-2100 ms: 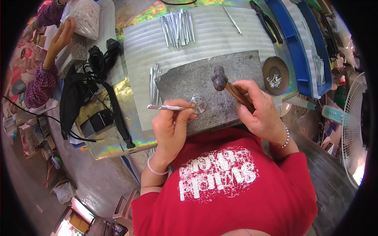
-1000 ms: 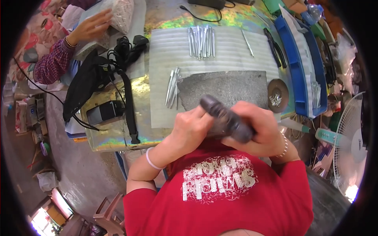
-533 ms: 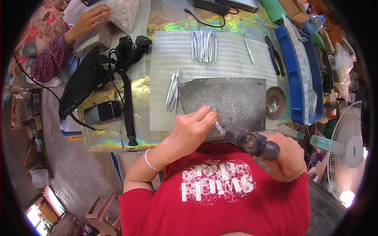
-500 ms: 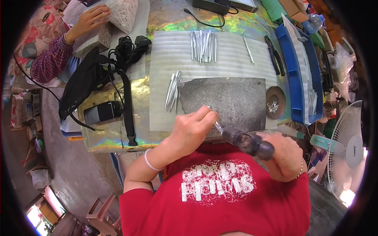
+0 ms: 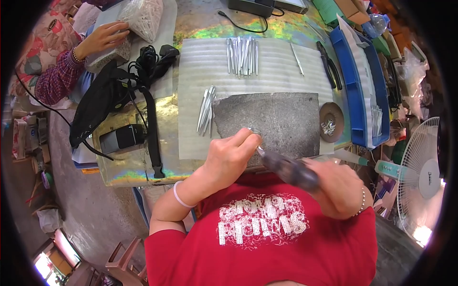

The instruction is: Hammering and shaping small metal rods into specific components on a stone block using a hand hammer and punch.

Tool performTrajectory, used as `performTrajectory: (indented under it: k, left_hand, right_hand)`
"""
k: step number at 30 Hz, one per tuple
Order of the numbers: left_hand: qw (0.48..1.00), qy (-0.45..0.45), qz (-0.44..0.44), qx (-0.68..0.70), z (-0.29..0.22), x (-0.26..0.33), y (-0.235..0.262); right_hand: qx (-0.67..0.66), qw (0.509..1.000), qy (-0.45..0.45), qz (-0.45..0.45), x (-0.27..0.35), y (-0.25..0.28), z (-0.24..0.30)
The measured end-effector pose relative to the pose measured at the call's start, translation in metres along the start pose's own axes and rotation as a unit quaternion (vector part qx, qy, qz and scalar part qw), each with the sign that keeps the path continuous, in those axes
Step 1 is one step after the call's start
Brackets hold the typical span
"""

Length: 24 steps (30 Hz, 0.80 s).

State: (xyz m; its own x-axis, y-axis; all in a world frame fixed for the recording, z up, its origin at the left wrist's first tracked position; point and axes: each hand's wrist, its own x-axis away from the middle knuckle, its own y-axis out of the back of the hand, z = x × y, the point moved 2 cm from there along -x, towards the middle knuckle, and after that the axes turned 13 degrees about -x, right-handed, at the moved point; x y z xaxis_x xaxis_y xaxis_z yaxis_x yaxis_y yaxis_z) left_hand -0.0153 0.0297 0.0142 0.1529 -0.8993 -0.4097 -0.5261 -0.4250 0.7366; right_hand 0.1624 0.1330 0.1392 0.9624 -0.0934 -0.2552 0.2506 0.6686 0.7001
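Note:
My left hand [image 5: 233, 151] is closed in a pinch on a short silver metal piece [image 5: 260, 150], over the near edge of a dark grey slab [image 5: 281, 117]. Fingers cover most of that piece. A hammer [image 5: 292, 170], dark-headed and blurred by motion, has its face close to the exposed end; contact cannot be made out. My right hand [image 5: 338, 189] is wrapped round its handle, largely hidden behind the head. Slim silver metal rods [image 5: 206, 112] lie in a bunch left of the slab, with another row of rods [image 5: 242, 57] beyond it.
A brown dish [image 5: 331, 119] with small metal bits sits right of the slab. Pliers [image 5: 329, 66] and a blue tray [image 5: 350, 86] lie farther right. At left are a black bag [image 5: 98, 102] and another person's hand [image 5: 105, 38]. A fan [image 5: 422, 181] stands at right.
The hammer head has shifted slightly left and is now smeared by motion. My left hand keeps its pinch on the metal piece. The whole view has shifted slightly.

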Motion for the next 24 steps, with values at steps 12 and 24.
performTrajectory:
  k: [12, 24]
  left_hand:
    - [1.0, 0.014, 0.0, 0.024, -0.002, -0.008, 0.004]
    - [0.634, 0.341, 0.001, 0.694, 0.013, -0.011, 0.036]
  right_hand:
    - [0.019, 0.991, -0.085, -0.097, -0.011, 0.019, 0.022]
    - [0.119, 0.955, -0.237, -0.133, 0.016, -0.041, -0.11]
